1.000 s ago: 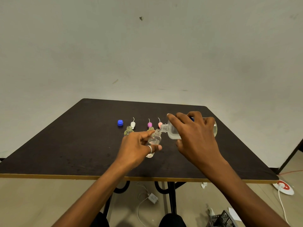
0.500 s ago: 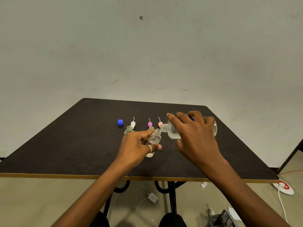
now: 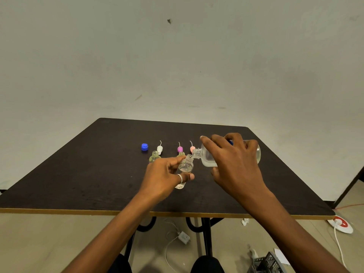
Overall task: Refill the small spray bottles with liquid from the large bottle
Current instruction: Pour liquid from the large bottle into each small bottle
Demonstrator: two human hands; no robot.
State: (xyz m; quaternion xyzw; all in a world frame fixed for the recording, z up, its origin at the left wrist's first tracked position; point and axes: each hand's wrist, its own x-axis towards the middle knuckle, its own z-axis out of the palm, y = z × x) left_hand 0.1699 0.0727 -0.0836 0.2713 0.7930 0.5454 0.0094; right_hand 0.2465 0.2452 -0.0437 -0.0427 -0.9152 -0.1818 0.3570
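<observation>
My left hand is curled round the small clear bottle, thumb on the near side and fingers across the far side, with a ring on one finger. It holds the bottle just above the dark table, tilted so the open neck leans to the right. My right hand is wrapped over the large bottle from above, fingers spread across its body. The bottle lies almost on its side, its uncapped threaded mouth at the small bottle's neck, and I cannot tell whether the two rims touch. Clear liquid sits along the lower side of the large bottle. The small one looks clear too, but I cannot make out its level behind my fingers. Just behind my left hand stand two more uncapped small bottles with a yellow-green tint: the left green bottle in plain view, the right green bottle mostly hidden. In a row behind them stand three spray tops with their thin tubes pointing up: the white top, the magenta top and the pink top, which is right by the large bottle's mouth. The blue cap sits at the left end of that row.
</observation>
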